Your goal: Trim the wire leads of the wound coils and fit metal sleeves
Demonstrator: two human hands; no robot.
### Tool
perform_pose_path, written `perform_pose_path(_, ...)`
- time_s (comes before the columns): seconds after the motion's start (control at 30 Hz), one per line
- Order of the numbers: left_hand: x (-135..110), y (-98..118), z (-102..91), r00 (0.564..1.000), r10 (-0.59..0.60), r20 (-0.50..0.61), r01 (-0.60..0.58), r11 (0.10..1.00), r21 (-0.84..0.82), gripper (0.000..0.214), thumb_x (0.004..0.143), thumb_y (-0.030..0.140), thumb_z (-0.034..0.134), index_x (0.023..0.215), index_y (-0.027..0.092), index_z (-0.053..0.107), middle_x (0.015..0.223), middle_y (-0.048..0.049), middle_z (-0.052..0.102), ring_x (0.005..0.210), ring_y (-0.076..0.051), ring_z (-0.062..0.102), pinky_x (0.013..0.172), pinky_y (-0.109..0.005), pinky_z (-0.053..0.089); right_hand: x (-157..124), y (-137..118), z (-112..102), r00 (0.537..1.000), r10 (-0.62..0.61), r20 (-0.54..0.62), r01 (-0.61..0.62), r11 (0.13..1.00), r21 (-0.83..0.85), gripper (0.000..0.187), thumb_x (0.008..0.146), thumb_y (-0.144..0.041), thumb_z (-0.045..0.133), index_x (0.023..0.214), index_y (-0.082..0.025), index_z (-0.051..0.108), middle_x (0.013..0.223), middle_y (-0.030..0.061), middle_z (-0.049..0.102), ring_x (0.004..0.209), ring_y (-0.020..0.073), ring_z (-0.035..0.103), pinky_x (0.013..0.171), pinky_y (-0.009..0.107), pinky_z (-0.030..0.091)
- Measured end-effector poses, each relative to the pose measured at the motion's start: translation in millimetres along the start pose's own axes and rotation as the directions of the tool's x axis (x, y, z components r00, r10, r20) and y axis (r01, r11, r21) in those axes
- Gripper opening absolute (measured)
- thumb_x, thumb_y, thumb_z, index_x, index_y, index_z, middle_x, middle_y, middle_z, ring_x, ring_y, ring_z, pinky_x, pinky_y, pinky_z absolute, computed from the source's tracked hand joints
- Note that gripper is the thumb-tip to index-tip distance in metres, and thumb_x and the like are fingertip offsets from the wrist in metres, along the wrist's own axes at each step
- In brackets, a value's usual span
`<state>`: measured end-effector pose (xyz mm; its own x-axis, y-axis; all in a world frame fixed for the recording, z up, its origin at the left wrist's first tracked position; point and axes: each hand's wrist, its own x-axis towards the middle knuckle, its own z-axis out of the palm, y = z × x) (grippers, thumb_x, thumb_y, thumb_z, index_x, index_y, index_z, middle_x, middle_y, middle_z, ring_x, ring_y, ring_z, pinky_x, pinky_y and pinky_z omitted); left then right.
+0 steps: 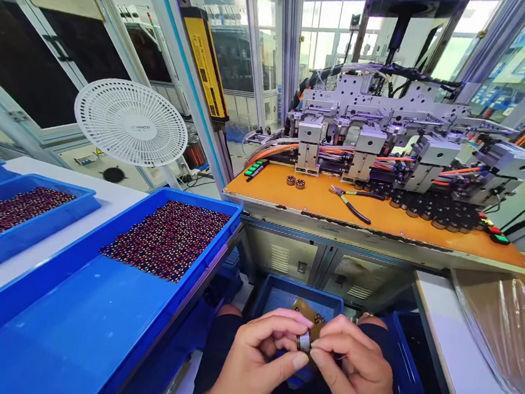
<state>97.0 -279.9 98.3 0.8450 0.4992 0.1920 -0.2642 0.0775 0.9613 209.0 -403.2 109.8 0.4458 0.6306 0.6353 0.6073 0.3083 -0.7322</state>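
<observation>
A small cylindrical metal part (pixel 303 341), silver with a dark edge, is held up in front of my lap. My left hand (pixel 256 354) grips it from the left between thumb and fingers. From the other side, the thumb and fingertips of my right hand (pixel 356 369) are pinched together at the part's right edge. A short thin dark piece shows by the right fingers, too small to name. Below the hands, a blue bin (pixel 275 293) contains a brownish piece (pixel 305 307) and some tiny parts (pixel 319 318), partly hidden by my fingers.
On the left, a blue tray (pixel 58 325) carries many small dark-and-red parts (pixel 170 237). A white fan (pixel 133 122) stands behind it. Ahead, an orange bench (pixel 263 187) holds pliers (pixel 351 202), dark round parts (pixel 445 211) and a clamping machine (pixel 368 139). Plastic-wrapped cardboard (pixel 508 326) lies right.
</observation>
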Motion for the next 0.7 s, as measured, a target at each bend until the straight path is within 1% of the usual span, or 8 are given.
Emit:
perform_pose_path(0.17,0.1,1.9,-4.1,0.999,0.045,0.0,-0.045,0.998,0.044,0.02,0.078,0.012,0.075,0.094,0.023,0.077,0.103,-0.0082,0.073,0.083,-0.017,0.07,0.07,-0.024,0.057,-2.9,3.0,-8.5,0.993,0.114,-0.02,-0.114,0.993,-0.008,0.014,0.087,-0.014,0.062,0.074,-0.019,0.065,0.064,-0.001,0.06,0.058,0.0114,0.057,0.054,0.02,0.048)
perform_pose_path(0.3,0.1,10.4,-12.0,0.977,0.212,0.024,-0.205,0.9,0.386,0.022,0.079,0.007,0.071,0.096,0.021,0.074,0.104,-0.009,0.075,0.087,-0.018,0.071,0.075,-0.025,0.058,0.7,5.9,-34.3,0.979,0.203,-0.028,-0.205,0.969,-0.139,0.022,0.092,-0.023,0.06,0.07,-0.02,0.06,0.064,-0.0011,0.058,0.055,0.0122,0.058,0.048,0.019,0.048)
perform_pose_path(0.37,0.4,15.1,-13.7,0.948,0.303,0.095,-0.307,0.797,0.52,0.027,0.078,0.004,0.068,0.099,0.019,0.072,0.104,-0.0096,0.075,0.089,-0.018,0.072,0.081,-0.027,0.059,4.8,1.7,-45.7,0.998,0.052,-0.025,-0.058,0.945,-0.323,0.013,0.093,-0.026,0.06,0.082,-0.02,0.063,0.071,0.001,0.063,0.062,0.0139,0.062,0.054,0.021,0.051)
perform_pose_path(0.43,0.9,18.5,-13.0,0.916,0.362,0.176,-0.394,0.716,0.577,0.031,0.078,0.001,0.066,0.103,0.018,0.07,0.105,-0.0106,0.075,0.094,-0.02,0.072,0.086,-0.028,0.059,10.3,-5.5,-50.7,0.966,-0.225,0.124,0.257,0.82,-0.511,0.01,0.095,-0.021,0.057,0.097,-0.02,0.066,0.078,0.0019,0.067,0.071,0.015,0.064,0.066,0.024,0.053)
perform_pose_path(0.53,1.3,21.1,-10.1,0.884,0.384,0.266,-0.464,0.665,0.585,0.033,0.078,0.0,0.064,0.107,0.017,0.068,0.106,-0.012,0.075,0.097,-0.02,0.073,0.087,-0.027,0.059,20.9,-12.8,-46.0,0.739,-0.479,0.473,0.673,0.513,-0.533,0.028,0.098,-0.01,0.041,0.105,-0.015,0.068,0.083,0.0031,0.072,0.075,0.017,0.064,0.076,0.03,0.051)
perform_pose_path(0.6,0.6,21.4,-9.2,0.88,0.378,0.286,-0.473,0.665,0.577,0.033,0.078,0.0,0.064,0.107,0.016,0.068,0.106,-0.0121,0.075,0.098,-0.02,0.072,0.088,-0.026,0.059,26.7,-11.4,-39.4,0.655,-0.489,0.576,0.756,0.431,-0.493,0.037,0.099,-0.008,0.032,0.103,-0.009,0.069,0.087,0.0079,0.072,0.076,0.0199,0.063,0.072,0.034,0.049)
perform_pose_path(0.63,-0.1,21.3,-9.3,0.883,0.375,0.283,-0.47,0.673,0.572,0.034,0.078,0.0,0.065,0.106,0.017,0.069,0.105,-0.0116,0.075,0.098,-0.019,0.072,0.088,-0.025,0.058,28.0,-9.5,-36.1,0.663,-0.465,0.586,0.748,0.451,-0.488,0.039,0.099,-0.008,0.03,0.098,-0.008,0.069,0.086,0.0095,0.071,0.073,0.0203,0.061,0.068,0.035,0.047)
perform_pose_path(0.7,-1.7,20.8,-10.8,0.892,0.369,0.261,-0.452,0.702,0.55,0.034,0.077,0.0,0.066,0.106,0.018,0.069,0.103,-0.01,0.075,0.098,-0.019,0.072,0.088,-0.024,0.058,26.9,-6.2,-30.4,0.761,-0.34,0.553,0.627,0.605,-0.491,0.039,0.1,-0.011,0.031,0.087,-0.011,0.067,0.08,0.0082,0.068,0.068,0.0184,0.056,0.061,0.033,0.042)
